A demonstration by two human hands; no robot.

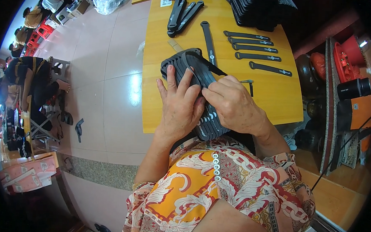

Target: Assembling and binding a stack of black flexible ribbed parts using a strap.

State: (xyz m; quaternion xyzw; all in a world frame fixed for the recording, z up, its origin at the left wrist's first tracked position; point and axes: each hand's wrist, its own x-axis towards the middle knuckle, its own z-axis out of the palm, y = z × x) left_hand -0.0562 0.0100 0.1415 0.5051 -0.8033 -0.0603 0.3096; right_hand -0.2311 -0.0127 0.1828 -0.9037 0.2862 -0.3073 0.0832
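Note:
At the table's near edge a thick bundle of black straps [210,123] leans between my body and the tabletop, fanned at its far end. My left hand [180,99] grips the bundle from the left, its fingers spread across the top and its thumb near the right hand. My right hand [234,102] is closed, pinching a black strap [198,68] that curves up in a loop over the bundle. The fingertips partly hide where that strap is held. Just beyond lies a single flat strap [208,39] with a slotted end.
On the yellow table [278,98], several separate straps [256,48] lie in a row at right. A tall stack of black straps [258,10] stands behind them, and a smaller bundle [184,17] at far left. Shelves [331,102] flank the right side. People sit at far left.

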